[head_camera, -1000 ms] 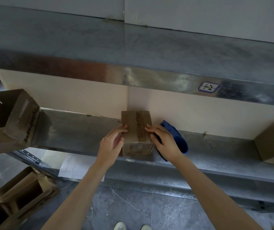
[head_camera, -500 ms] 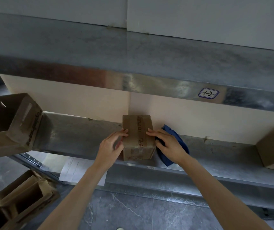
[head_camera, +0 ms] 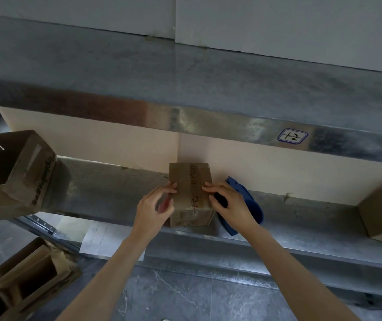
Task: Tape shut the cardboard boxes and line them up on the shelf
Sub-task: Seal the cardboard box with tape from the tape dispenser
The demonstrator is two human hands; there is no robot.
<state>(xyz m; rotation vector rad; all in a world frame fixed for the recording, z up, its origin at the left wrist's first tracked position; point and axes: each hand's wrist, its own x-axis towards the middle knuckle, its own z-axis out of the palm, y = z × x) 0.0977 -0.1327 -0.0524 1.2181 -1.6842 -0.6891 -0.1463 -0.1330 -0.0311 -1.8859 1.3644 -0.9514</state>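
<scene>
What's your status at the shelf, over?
Left grip, right grip holding small box, top edges. Box upright on shelf, tape across top. Blue tool behind right grip.

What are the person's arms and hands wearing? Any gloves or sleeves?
Nothing at all. The left hand and right hand have no gloves, and no rings show. Both forearms, left and right, are bare down to the picture's bottom edge: no sleeves, watch or bracelet in view.
</scene>
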